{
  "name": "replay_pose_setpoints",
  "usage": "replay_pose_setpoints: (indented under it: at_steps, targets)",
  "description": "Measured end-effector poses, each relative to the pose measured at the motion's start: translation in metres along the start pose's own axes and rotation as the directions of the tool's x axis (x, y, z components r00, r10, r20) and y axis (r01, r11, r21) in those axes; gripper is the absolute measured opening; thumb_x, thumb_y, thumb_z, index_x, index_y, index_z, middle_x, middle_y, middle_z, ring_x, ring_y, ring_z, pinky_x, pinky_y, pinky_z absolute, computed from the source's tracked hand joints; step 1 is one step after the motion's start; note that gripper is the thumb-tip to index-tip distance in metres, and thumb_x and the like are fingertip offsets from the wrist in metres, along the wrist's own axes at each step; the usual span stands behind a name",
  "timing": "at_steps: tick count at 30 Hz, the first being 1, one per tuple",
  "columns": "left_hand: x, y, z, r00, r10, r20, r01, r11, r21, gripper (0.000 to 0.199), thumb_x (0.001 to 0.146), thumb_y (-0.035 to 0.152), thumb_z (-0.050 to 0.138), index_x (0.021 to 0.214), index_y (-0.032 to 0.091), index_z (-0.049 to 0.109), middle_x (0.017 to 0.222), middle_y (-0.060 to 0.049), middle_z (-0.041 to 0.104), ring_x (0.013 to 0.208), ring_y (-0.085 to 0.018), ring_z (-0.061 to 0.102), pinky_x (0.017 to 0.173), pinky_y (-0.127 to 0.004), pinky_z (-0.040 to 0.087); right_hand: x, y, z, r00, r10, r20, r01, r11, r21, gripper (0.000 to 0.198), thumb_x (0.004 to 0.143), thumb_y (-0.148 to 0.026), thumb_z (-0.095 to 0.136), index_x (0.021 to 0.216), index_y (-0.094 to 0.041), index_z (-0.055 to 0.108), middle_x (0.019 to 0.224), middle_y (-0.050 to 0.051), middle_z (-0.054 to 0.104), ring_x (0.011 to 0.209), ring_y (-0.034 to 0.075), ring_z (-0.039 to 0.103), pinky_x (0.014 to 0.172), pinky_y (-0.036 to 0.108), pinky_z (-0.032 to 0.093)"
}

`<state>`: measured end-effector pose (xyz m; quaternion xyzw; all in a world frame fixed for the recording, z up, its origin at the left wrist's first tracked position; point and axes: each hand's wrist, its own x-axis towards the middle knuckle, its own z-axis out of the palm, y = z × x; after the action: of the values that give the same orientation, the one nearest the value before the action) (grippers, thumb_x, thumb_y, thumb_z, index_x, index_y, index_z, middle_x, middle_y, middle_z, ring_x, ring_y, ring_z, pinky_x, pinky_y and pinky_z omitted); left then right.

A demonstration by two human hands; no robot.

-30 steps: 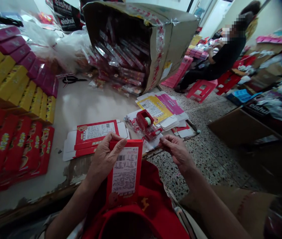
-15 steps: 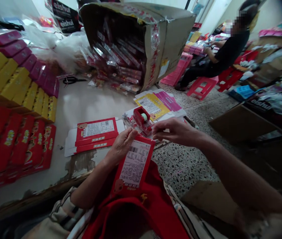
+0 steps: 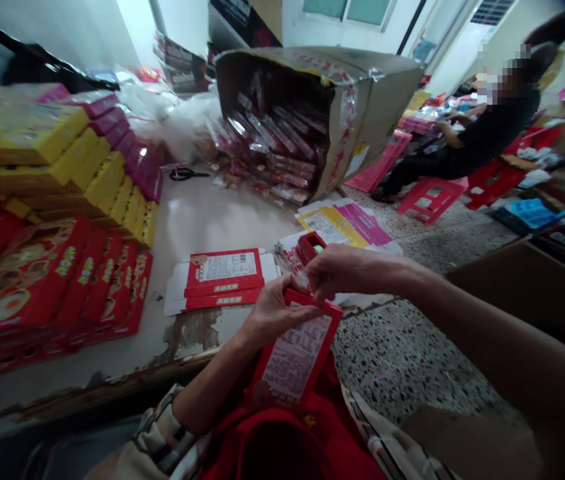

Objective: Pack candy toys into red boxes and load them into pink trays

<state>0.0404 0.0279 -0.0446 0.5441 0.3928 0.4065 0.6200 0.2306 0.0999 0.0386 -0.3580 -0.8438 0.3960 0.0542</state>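
Note:
A red box (image 3: 296, 360) with a white printed label panel stands tilted over my lap, its top end towards the table. My left hand (image 3: 277, 313) grips it near that end, the thumb laid across the label side. My right hand (image 3: 332, 270) is at the top edge of the box with its fingers curled together; anything small between them is hidden. Just behind the right hand is a red tape dispenser (image 3: 311, 245), partly covered by it. Flattened red cartons (image 3: 225, 268) with white flaps lie on the table left of my hands.
Red boxes (image 3: 70, 280), yellow boxes (image 3: 90, 167) and magenta boxes are stacked at left. A large cardboard carton (image 3: 370, 127) on its side spills wrapped packets (image 3: 282, 147). Black scissors (image 3: 187, 175) lie behind. Yellow and magenta flat cartons (image 3: 345, 223) lie right. A seated person (image 3: 497, 127) works beyond.
My right hand has come from beside the tape dispenser onto the box's top edge. My left thumb now lies across the box. The view has shifted, showing more of the left stacks.

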Motion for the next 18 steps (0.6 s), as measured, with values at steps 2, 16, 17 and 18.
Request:
replay_pose_setpoints:
  at_steps: [2,16,17,18]
  targets:
    - [-0.006,0.005,-0.001,0.999,-0.004,0.039,0.005,0.999,-0.035,0.051,0.066,0.039,0.094,0.091,0.016,0.056,0.083,-0.002,0.069,0.069,-0.013,0.062,0.064,-0.024,0.049,0.003,0.006,0.004,0.998,0.067,0.017,-0.069,0.97,0.234,0.039,0.061,-0.026,0.09,0.093,-0.023,0.069,0.057,-0.008,0.061,0.05,0.011,0.051,0.047,0.023,0.03]
    - [-0.077,0.081,-0.143,0.827,0.551,-0.114,-0.42,0.739,0.527,0.017,0.084,0.014,0.076,0.091,0.025,0.065,0.097,-0.005,0.073,0.116,-0.027,0.069,0.104,-0.043,0.055,0.131,0.026,-0.027,0.987,-0.085,-0.133,0.082,0.996,-0.029,0.028,0.087,-0.049,0.074,0.087,-0.021,0.073,0.069,0.0,0.07,0.06,0.014,0.061,0.052,0.024,0.036]
    - [-0.079,0.069,-0.157,0.85,0.514,-0.116,-0.356,0.721,0.594,0.013,0.086,0.013,0.073,0.089,0.024,0.066,0.1,-0.006,0.074,0.121,-0.027,0.067,0.106,-0.043,0.054,0.154,0.03,-0.034,0.989,-0.082,-0.12,0.057,0.978,-0.199,0.026,0.086,-0.046,0.076,0.088,-0.021,0.074,0.073,0.001,0.071,0.063,0.015,0.063,0.054,0.025,0.037]
    - [-0.084,0.056,-0.172,0.874,0.467,-0.13,-0.272,0.695,0.666,0.012,0.087,0.012,0.07,0.087,0.024,0.067,0.106,-0.006,0.075,0.125,-0.027,0.065,0.107,-0.042,0.054,0.177,0.037,-0.04,0.99,-0.071,-0.122,0.024,0.935,-0.353,0.023,0.084,-0.042,0.077,0.088,-0.02,0.075,0.076,0.002,0.073,0.067,0.017,0.064,0.056,0.026,0.037]
